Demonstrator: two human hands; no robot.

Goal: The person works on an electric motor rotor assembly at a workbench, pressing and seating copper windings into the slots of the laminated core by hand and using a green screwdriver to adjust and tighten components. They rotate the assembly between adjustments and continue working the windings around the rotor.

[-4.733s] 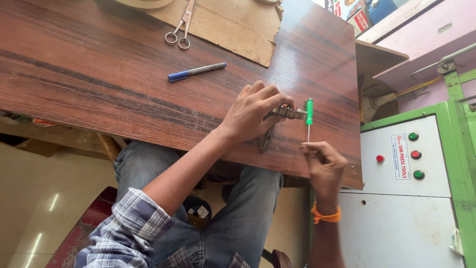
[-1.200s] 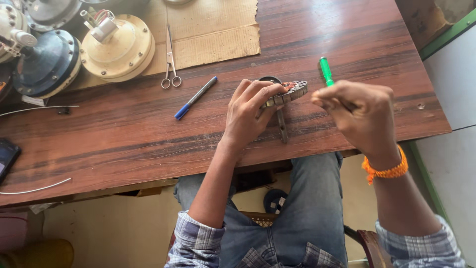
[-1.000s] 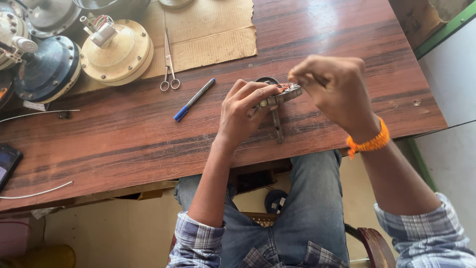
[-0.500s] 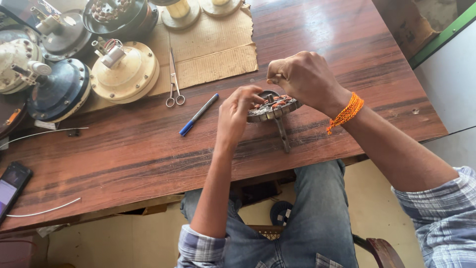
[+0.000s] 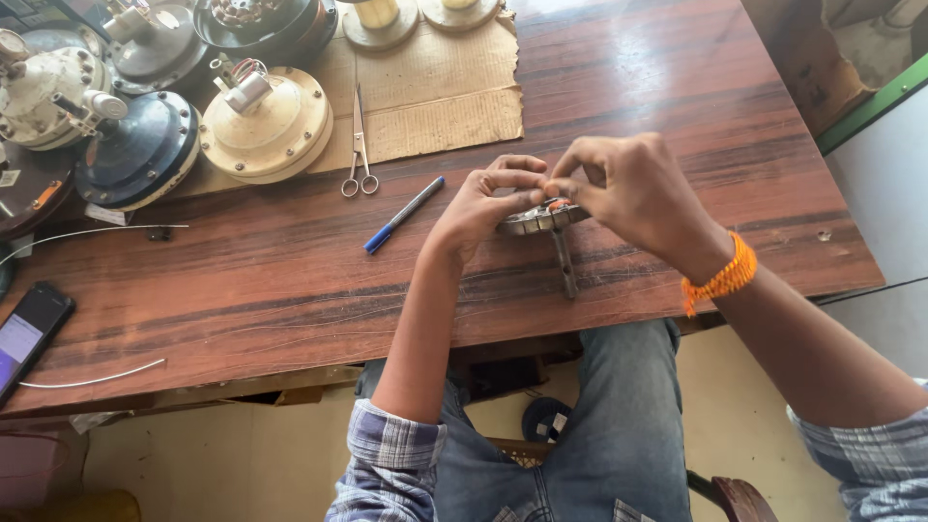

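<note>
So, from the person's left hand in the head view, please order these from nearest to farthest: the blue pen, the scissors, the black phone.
Measured from the left hand:
1. Blue pen, lying on the wooden table just to the hand's left.
2. Scissors, farther left and up, partly on the cardboard sheet.
3. Black phone, at the table's far left edge.

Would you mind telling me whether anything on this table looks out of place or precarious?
Yes: the phone lies at the wooden table's left front corner, seemingly over the edge. Both hands hold the metal part steady.
</note>
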